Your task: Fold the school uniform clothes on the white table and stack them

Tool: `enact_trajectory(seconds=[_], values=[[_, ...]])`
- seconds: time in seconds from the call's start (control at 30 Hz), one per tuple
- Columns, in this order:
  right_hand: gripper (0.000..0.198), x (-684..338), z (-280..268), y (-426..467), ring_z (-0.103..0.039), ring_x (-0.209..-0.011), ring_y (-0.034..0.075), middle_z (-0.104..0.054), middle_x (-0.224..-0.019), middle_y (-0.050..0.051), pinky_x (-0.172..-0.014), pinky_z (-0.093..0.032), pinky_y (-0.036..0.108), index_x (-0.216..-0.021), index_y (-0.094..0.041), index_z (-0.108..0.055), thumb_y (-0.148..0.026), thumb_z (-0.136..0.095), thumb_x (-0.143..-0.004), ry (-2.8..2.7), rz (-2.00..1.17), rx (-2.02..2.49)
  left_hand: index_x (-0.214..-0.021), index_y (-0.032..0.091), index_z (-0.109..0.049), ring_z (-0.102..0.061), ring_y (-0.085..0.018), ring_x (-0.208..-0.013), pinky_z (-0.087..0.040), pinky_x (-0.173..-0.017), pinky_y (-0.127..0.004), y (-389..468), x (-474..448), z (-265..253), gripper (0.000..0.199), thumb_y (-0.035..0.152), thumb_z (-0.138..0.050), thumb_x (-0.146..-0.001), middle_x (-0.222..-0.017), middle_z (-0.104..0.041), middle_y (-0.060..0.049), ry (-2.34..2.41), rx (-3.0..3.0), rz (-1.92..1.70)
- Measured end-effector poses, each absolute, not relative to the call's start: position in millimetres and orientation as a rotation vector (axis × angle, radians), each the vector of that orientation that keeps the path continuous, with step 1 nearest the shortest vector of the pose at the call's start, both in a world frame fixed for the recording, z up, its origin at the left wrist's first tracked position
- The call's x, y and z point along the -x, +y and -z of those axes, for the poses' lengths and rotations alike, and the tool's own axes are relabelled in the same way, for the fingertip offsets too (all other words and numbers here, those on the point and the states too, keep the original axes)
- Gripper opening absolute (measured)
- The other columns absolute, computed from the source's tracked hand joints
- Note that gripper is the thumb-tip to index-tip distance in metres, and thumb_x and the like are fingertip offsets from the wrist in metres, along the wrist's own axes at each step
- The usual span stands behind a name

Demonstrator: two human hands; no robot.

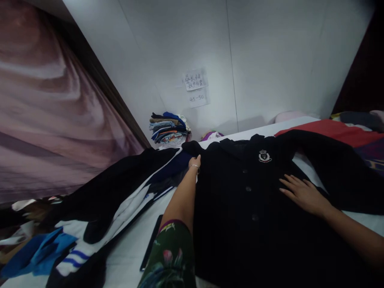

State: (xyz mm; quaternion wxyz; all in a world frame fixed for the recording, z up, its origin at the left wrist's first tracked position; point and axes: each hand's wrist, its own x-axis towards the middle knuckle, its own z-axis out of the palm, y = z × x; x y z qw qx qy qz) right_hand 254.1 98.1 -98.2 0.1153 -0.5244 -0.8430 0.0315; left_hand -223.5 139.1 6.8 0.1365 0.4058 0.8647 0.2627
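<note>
A black coat (228, 224) with a collar, dark buttons and a silver crest badge (264, 156) on its chest lies spread with its front up. My left hand (195, 162) is closed on the coat near its left shoulder in the picture, and a thin bracelet circles the wrist. Flat on the coat's front, below the badge, rests my right hand (303, 193) with its fingers spread. One coat sleeve stretches out to the right. The other runs left over a dark garment with white panels and blue stripes (78, 256).
A stack of folded clothes (169, 128) stands by the wall under a paper note (195, 80). Red fabric (318, 134) lies at the back right. A dark flat phone-like object (151, 242) is beside my left arm. Blue cloth (39, 250) and a pink curtain (60, 100) are on the left.
</note>
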Motion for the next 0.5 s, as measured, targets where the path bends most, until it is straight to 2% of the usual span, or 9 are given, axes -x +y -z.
enact_trajectory(seconds=[0.17,0.37,0.43,0.5], values=[[0.068,-251,96,95,-0.034,-0.137,0.032,-0.043,-0.146,0.007,-0.11,-0.029,0.055,-0.132,-0.027,-0.057,-0.068,-0.031,-0.084,-2.451,-0.077,1.525,-0.128,0.005,-0.054,-0.051,-0.029,-0.125,-0.041,-0.096,-0.032,181,224,-16,0.059,0.05,-0.044,-0.09,-0.133,-0.055,-0.022,2.553,-1.079,-0.816],[0.065,-250,93,91,-0.032,-0.138,0.03,-0.04,-0.148,0.005,-0.111,-0.027,0.053,-0.133,-0.03,-0.055,-0.068,-0.031,-0.086,-2.444,-0.081,1.54,-0.13,-0.003,-0.047,-0.057,-0.038,-0.115,-0.049,-0.084,-0.042,218,226,-12,0.08,0.062,-0.048,-0.084,-0.128,-0.053,-0.034,2.609,-0.912,-0.79],[0.065,-249,91,89,-0.031,-0.138,0.029,-0.039,-0.149,0.005,-0.112,-0.026,0.053,-0.134,-0.03,-0.054,-0.068,-0.031,-0.087,-2.451,-0.095,1.555,-0.125,-0.002,-0.052,-0.059,-0.039,-0.111,-0.05,-0.082,-0.043,226,230,-10,0.073,0.057,-0.055,-0.083,-0.124,-0.055,-0.033,2.602,-0.936,-0.778],[0.065,-248,88,88,-0.03,-0.139,0.029,-0.038,-0.149,0.005,-0.112,-0.025,0.052,-0.135,-0.03,-0.053,-0.068,-0.031,-0.087,-2.46,-0.091,1.569,-0.119,0.006,-0.057,-0.061,-0.032,-0.107,-0.051,-0.082,-0.04,232,234,-8,0.055,0.048,-0.061,-0.084,-0.119,-0.059,-0.025,2.567,-1.042,-0.786]])
